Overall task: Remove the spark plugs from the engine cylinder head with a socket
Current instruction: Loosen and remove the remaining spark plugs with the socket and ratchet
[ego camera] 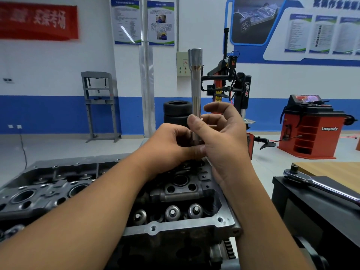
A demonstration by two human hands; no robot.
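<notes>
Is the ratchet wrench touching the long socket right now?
Apart. The head view shows the ratchet wrench lying on the dark bench, while both hands hold the long socket upright above the cylinder head.

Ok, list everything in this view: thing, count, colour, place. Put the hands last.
long socket: one, silver, upright, held above the cylinder head
cylinder head: one, grey metal, bottom centre
ratchet wrench: one, chrome, on the black stand at right
stacked tyres: two, black, behind the hands
tyre changer: one, black and orange, centre background
wheel balancer: one, red, right background
shop press: one, grey, left background
left hand: grips the socket's lower end
right hand: pinches the socket shaft
</notes>
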